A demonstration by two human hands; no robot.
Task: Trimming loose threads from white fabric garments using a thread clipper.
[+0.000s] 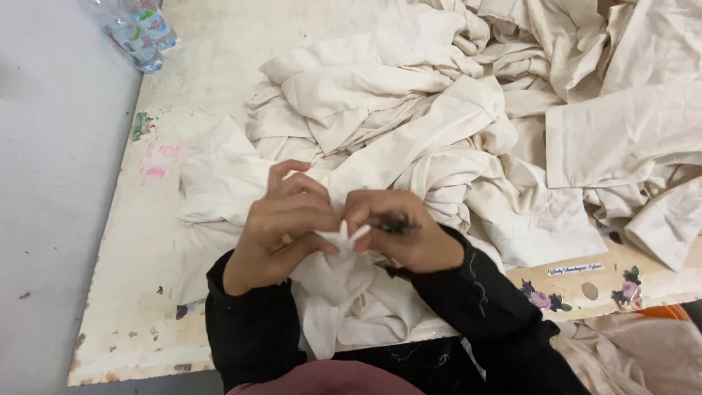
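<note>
pinching cream cloth (344,285) taut between my left hand (281,227) and right hand (398,230), fingers closed, right also gripping a dark tool (395,224).

**Around the worn worktable**

Two clear plastic water bottles (137,31) lie at the table's (146,292) far left corner. A heap of cream garments (512,110) covers its far right part. Flower stickers (545,298) and a white label strip (575,269) mark the near right edge. Pink scribbles (159,162) stain the left side.
</note>
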